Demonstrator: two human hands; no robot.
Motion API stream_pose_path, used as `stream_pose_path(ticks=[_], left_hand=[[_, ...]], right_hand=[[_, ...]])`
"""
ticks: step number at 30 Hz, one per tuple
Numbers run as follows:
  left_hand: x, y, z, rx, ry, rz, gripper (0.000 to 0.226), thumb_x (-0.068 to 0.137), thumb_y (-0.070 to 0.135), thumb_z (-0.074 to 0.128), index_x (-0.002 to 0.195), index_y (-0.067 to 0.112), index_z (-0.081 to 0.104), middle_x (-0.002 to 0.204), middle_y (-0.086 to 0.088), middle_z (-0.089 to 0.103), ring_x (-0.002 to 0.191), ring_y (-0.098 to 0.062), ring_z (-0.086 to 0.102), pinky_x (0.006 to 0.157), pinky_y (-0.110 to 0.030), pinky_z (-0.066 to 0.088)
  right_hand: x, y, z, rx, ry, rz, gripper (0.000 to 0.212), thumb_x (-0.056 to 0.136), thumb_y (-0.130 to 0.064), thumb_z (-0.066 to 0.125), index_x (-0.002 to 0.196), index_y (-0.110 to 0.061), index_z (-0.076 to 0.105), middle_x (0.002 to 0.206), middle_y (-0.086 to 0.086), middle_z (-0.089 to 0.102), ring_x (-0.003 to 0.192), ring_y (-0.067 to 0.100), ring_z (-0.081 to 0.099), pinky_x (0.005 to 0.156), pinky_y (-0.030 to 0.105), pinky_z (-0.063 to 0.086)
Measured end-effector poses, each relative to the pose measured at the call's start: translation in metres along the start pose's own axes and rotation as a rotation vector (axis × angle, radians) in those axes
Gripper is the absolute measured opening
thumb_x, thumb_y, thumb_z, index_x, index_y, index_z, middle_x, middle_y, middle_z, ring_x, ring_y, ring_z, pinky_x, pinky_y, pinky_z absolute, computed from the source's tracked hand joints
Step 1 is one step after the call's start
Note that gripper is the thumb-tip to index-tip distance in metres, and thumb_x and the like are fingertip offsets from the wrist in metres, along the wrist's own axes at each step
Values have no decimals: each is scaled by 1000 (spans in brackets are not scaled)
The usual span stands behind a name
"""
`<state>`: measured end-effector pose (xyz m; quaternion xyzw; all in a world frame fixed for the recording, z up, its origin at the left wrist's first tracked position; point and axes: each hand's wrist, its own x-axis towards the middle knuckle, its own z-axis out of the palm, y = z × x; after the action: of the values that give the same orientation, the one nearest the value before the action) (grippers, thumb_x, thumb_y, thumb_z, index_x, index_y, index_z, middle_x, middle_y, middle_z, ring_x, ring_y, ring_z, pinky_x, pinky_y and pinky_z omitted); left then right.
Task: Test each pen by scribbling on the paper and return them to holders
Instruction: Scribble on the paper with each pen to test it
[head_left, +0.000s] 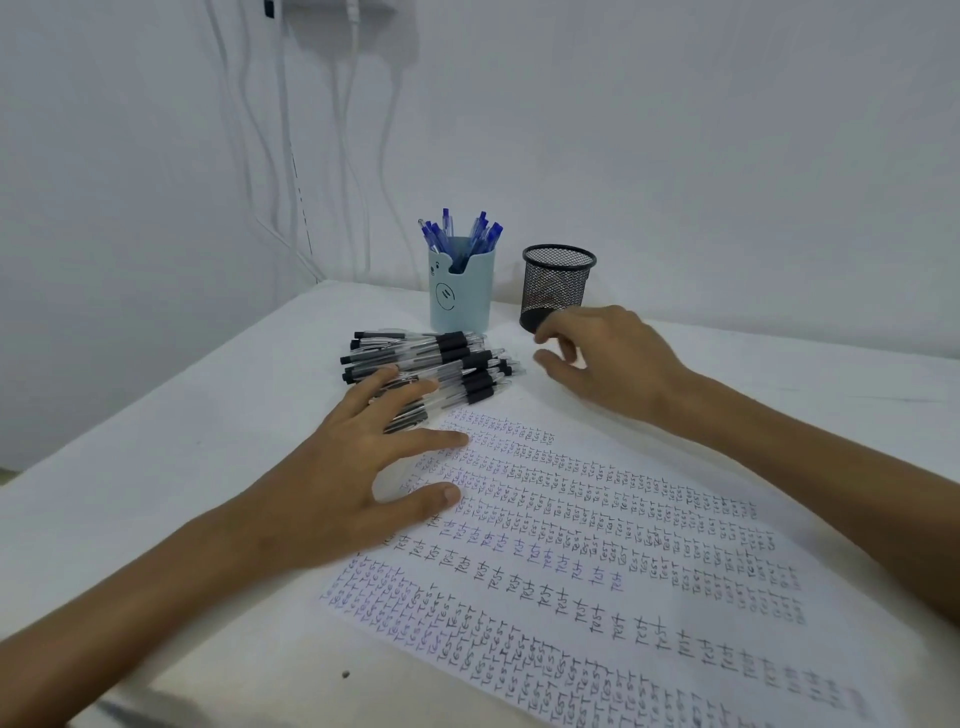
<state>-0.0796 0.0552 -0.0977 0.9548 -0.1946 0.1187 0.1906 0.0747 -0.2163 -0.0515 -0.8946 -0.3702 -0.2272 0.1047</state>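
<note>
A pile of black-grip pens (447, 364) lies on the white table. My left hand (358, 467) is spread flat, its fingertips resting on the near pens and on the upper left corner of the paper (597, 561), which is covered in rows of "test" writing. My right hand (608, 358) hovers just right of the pile, fingers loosely curled, holding nothing. Behind the pile stands a light blue holder (460, 296) with several blue pens (462, 234). A black mesh holder (556, 286) to its right looks empty.
The white table (182, 441) meets a white wall at the back. Several white cables (280, 156) hang down the wall at the left. A small dark speck (345, 674) lies near the table's front.
</note>
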Motion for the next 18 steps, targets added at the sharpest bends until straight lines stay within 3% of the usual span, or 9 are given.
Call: stream_pose_path(ticks=[2, 5, 7, 10, 13, 16, 18], left_hand=[[1, 0, 0, 1, 4, 6, 57, 89, 86, 40, 140, 61, 50, 166, 23, 23, 158, -6, -4, 128, -46, 21], [1, -1, 1, -2, 8, 9, 58, 90, 85, 41, 139, 59, 52, 166, 21, 25, 159, -8, -2, 127, -49, 22], [1, -1, 1, -1, 9, 13, 56, 90, 84, 42, 139, 59, 52, 166, 21, 25, 159, -9, -2, 127, -49, 22], [1, -2, 1, -7, 3, 8, 56, 90, 84, 42, 140, 60, 51, 166, 23, 23, 158, -7, -4, 128, -47, 21], [1, -1, 0, -19, 9, 15, 56, 90, 83, 42, 140, 59, 52, 167, 23, 21, 158, -4, -6, 128, -40, 17], [2, -1, 0, -16, 9, 19, 56, 90, 82, 43, 140, 59, 52, 167, 23, 22, 158, -5, -5, 128, -40, 18], [1, -1, -1, -23, -1, 8, 56, 90, 83, 42, 140, 60, 51, 167, 23, 21, 158, -6, -5, 128, -44, 20]], right_hand=[[4, -17, 3, -11, 53, -133, 26, 100, -30, 62, 121, -15, 68, 104, -2, 65, 73, 7, 52, 66, 25, 41], [15, -32, 8, -59, 84, -256, 36, 100, -28, 60, 132, -12, 62, 123, 7, 60, 102, 20, 59, 69, 27, 50], [24, -38, 11, -89, 54, -331, 35, 100, -28, 60, 131, -11, 63, 127, 9, 59, 109, 23, 59, 71, 32, 56], [30, -43, 14, -90, -9, -394, 21, 98, -21, 63, 113, -6, 67, 121, 10, 61, 107, 26, 59, 69, 45, 59], [31, -42, 9, -108, -58, -390, 13, 97, -11, 59, 106, -2, 60, 112, 12, 62, 95, 29, 60, 69, 42, 55], [29, -34, 2, -102, -88, -322, 13, 100, -11, 49, 112, -10, 47, 100, 9, 60, 78, 28, 55, 60, 34, 40], [25, -26, 3, -63, -108, -282, 27, 100, -12, 47, 125, -19, 42, 105, 8, 63, 79, 27, 57, 63, 36, 46]])
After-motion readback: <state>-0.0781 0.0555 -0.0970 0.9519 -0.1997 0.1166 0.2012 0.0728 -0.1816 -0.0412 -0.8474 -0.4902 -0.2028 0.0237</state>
